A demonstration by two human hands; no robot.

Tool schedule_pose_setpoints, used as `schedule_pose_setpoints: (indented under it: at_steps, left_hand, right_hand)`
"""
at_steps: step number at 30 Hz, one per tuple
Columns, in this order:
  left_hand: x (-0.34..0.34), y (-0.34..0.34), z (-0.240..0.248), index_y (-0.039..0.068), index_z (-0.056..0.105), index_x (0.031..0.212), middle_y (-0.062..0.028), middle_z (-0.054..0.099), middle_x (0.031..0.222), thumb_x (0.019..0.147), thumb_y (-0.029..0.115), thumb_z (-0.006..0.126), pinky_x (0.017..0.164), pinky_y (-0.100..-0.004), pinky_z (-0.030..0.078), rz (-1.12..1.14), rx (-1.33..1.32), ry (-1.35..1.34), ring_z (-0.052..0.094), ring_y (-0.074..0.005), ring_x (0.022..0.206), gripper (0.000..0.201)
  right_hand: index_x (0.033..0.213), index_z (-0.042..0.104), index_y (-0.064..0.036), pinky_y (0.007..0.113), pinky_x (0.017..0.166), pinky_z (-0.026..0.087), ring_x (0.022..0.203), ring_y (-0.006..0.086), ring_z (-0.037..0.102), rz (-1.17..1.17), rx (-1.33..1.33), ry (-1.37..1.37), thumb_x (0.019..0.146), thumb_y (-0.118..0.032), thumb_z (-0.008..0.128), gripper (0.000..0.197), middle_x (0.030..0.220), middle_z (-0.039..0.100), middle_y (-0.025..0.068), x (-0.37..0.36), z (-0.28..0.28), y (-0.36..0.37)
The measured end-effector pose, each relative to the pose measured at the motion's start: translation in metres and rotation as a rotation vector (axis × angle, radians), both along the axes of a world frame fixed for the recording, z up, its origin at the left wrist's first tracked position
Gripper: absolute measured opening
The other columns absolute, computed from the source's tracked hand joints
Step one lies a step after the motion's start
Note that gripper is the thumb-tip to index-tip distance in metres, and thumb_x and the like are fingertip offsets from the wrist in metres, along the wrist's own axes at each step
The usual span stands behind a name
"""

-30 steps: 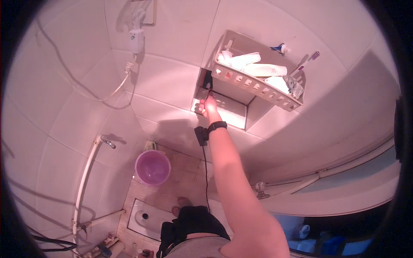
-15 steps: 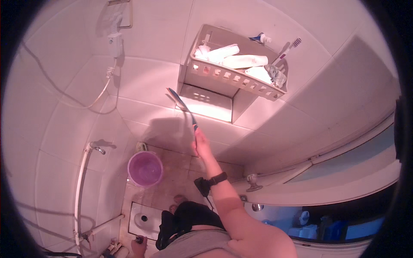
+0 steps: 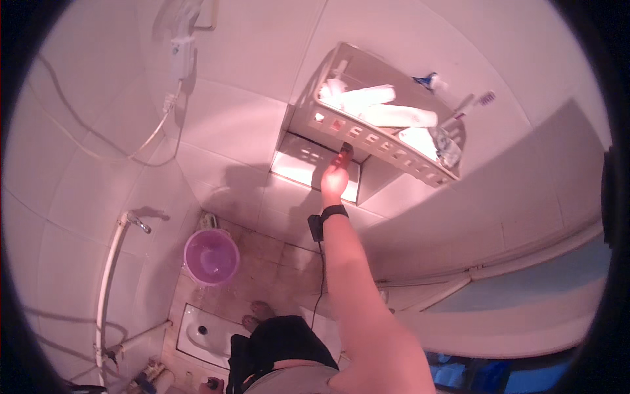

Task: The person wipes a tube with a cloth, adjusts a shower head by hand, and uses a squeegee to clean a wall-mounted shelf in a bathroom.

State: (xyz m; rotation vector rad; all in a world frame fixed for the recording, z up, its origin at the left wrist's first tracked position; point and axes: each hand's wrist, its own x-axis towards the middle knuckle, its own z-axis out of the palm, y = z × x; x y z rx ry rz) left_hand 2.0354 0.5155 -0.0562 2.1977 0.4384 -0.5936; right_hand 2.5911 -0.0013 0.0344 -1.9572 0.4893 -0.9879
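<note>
My right hand (image 3: 335,178) reaches up into the lit wall niche (image 3: 293,161), just below the beige plastic basket (image 3: 420,161). Its fingers are closed round the dark end of a handle (image 3: 346,148). The basket hides the rest of that long, slim thing, which looks like a brush. A black strap with a small black box (image 3: 316,228) sits on my right wrist, with a cable hanging down. Only part of my left hand (image 3: 210,387) shows at the bottom edge, closed on a small dark thing I cannot make out.
White tubes (image 3: 400,117) lie in the basket, and a toothbrush (image 3: 484,99) sticks out at its right. A purple bucket (image 3: 211,257) stands on the tiled floor near a squat toilet (image 3: 203,331). A tap (image 3: 139,224) and pipe run along the left wall.
My right hand has moved up and to the right into the niche. The long, slim thing it held in front of the wall is now mostly hidden behind the basket.
</note>
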Motion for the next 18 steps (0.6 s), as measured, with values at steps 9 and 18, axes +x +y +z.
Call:
schedule_pose_setpoints:
  at_steps: [9,18]
  left_hand:
    - [0.028,-0.028,0.047,0.003,0.065,0.086,-0.0129,0.063,0.070,0.079,0.038,0.063,0.062,-0.0363,0.045,0.157,0.140,0.307,0.057,-0.0235,0.063,0.036]
    - [0.063,-0.051,0.053,0.005,0.056,0.072,-0.0027,0.055,0.060,0.072,0.011,0.069,0.046,-0.0248,0.042,0.364,-0.150,0.050,0.051,-0.0105,0.049,0.014]
  right_hand:
    - [0.128,0.035,-0.0100,0.048,0.063,0.045,0.075,0.0439,0.058,-0.149,-0.063,0.348,0.091,-0.029,0.040,0.042,0.085,0.062,0.0215,-0.016,-0.023,0.053]
    - [0.128,0.036,-0.0086,0.043,0.072,0.047,0.088,0.0400,0.058,-0.072,0.030,0.369,0.089,-0.027,0.045,0.044,0.096,0.060,0.0217,-0.037,-0.030,0.041]
